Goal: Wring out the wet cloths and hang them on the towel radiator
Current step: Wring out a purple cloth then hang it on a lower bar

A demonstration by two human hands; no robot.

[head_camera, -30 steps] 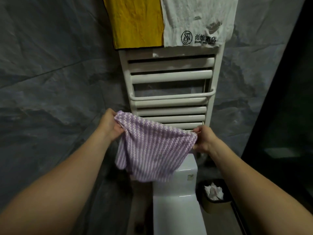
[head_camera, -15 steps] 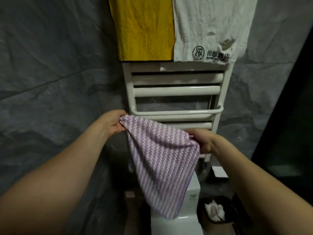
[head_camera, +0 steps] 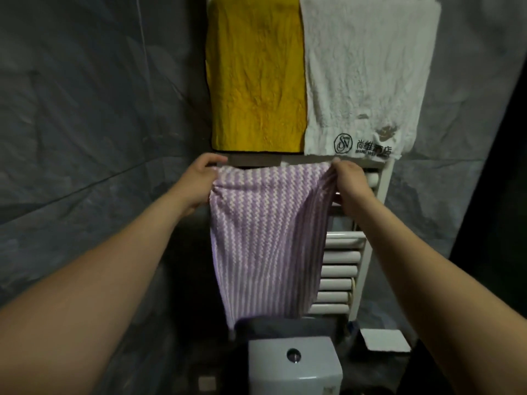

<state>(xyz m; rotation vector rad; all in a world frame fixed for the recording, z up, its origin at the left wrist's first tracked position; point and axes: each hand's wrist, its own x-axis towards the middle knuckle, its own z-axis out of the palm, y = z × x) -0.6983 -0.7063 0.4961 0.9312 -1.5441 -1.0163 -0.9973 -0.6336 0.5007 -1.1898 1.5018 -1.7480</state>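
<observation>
Fingers of the left hand curled over the upper left corner of the purple striped cloth and pinched it. The right hand gripped the upper right corner, bunching the fabric there. The cloth was stretched between the two hands in front of the towel radiator. Its top edge was level with a rail; whether it already lay over that rail could not be told. It hung loosely and covered most of the middle bars, leaving only their right ends showing.

Just above its top edge hung a yellow cloth and, touching it on the right, a white towel with a printed logo. Below, the cloth's lower edge ended near the toilet cistern, whose flush button faced up. A white carton lay beside the radiator's foot, and a grey wall stood behind everything.

Both bare forearms reached up and forward from the lower corners, the hands level with each other, knuckles toward the camera.
</observation>
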